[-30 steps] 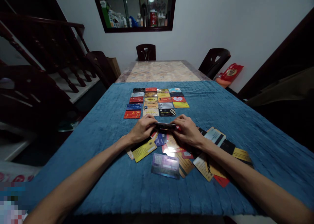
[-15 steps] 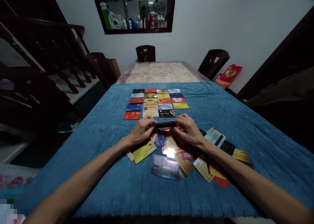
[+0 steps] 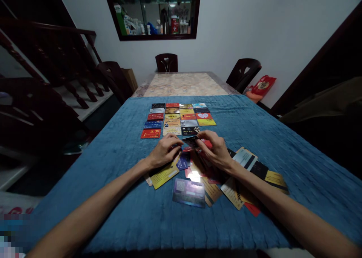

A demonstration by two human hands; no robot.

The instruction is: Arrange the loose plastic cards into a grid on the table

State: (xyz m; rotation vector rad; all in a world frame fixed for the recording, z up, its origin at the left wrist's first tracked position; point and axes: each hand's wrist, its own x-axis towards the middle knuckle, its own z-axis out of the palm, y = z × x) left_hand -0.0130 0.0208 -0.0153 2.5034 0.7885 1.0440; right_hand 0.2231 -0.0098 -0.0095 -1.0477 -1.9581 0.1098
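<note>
While the right hand (image 3: 215,150) has a dark card (image 3: 190,139) pinched by its right end, the left hand (image 3: 164,151) sits at the card's left end, fingers curled in. Can't really tell if the left is gripping it or just brushing it. The card's up off the blue cloth (image 3: 113,212), tilted, just on the near side of the grid (image 3: 173,122), close to the VIP card (image 3: 186,131).

The grid looks pretty tidy: four columns, five cards deep, except the right one with the heart card (image 3: 203,116), which has four. The loose cards (image 3: 212,191) are a mess, under both hands and off to the right, with the purple card (image 3: 189,192) nearest.

My read: we're mid-handling, card picked up but not laid down, probably getting its angle sorted. From here I'd say it calls for a steady right-hand pinch, left fingers well out of the way, and the card brought level so no edge snags its neighbours or the cloth.
</note>
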